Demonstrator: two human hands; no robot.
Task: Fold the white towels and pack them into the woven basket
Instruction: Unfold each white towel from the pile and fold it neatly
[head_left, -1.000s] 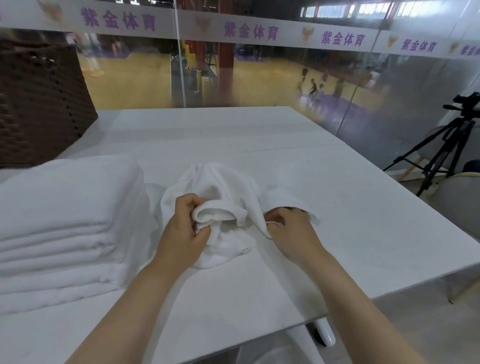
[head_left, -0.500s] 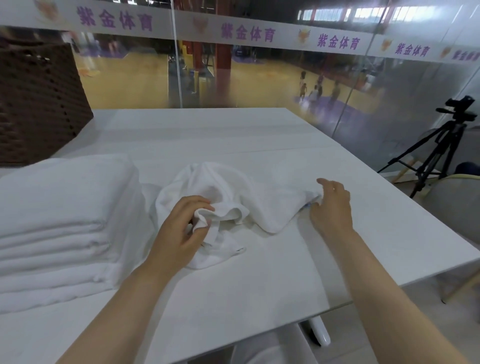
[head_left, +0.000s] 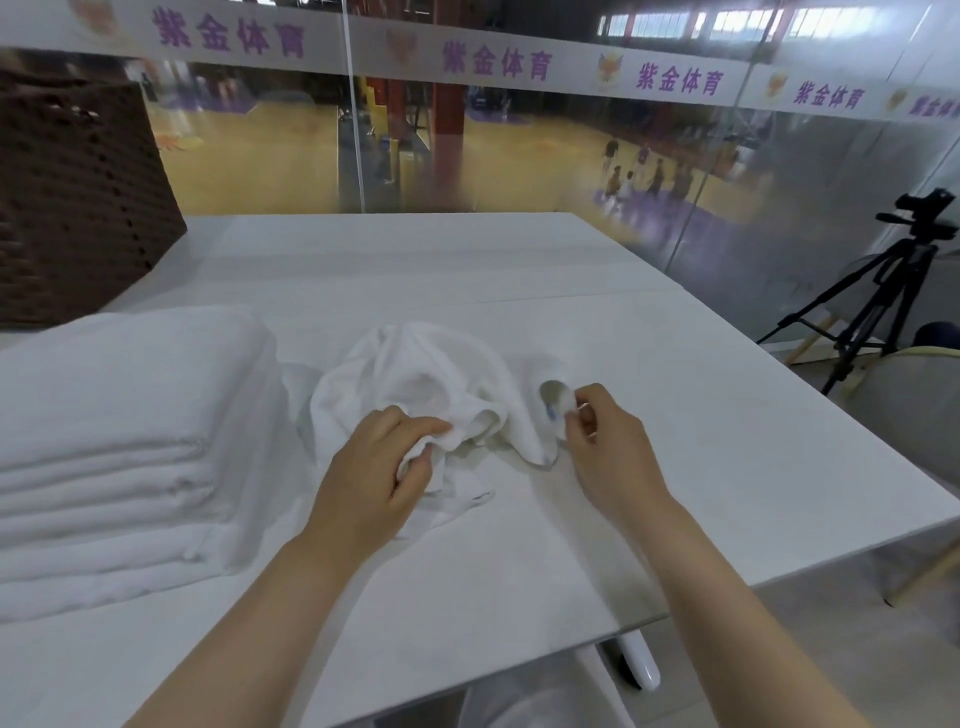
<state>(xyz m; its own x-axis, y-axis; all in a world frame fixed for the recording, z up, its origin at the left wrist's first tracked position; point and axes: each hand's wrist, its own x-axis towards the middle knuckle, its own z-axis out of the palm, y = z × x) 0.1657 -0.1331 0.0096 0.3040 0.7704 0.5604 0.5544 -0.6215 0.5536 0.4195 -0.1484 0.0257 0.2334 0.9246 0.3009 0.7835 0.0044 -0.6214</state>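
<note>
A crumpled white towel (head_left: 415, 384) lies in the middle of the white table (head_left: 675, 415). My left hand (head_left: 374, 473) grips a bunched fold of it near the front. My right hand (head_left: 608, 447) pinches the towel's right corner between thumb and fingers and lifts it a little off the table. To the left sits a stack of folded white towels (head_left: 119, 441). The dark brown woven basket (head_left: 72, 208) stands at the table's far left corner; its inside is hidden.
A glass wall runs behind the table, with a sports court beyond it. A camera on a black tripod (head_left: 878, 291) stands to the right on the floor, next to a grey chair (head_left: 914, 410). The table's right edge is near my right arm.
My right hand let go of the towel, reached out to the right over its far corner, then came back and pinched that corner. My left hand kept its grip.
</note>
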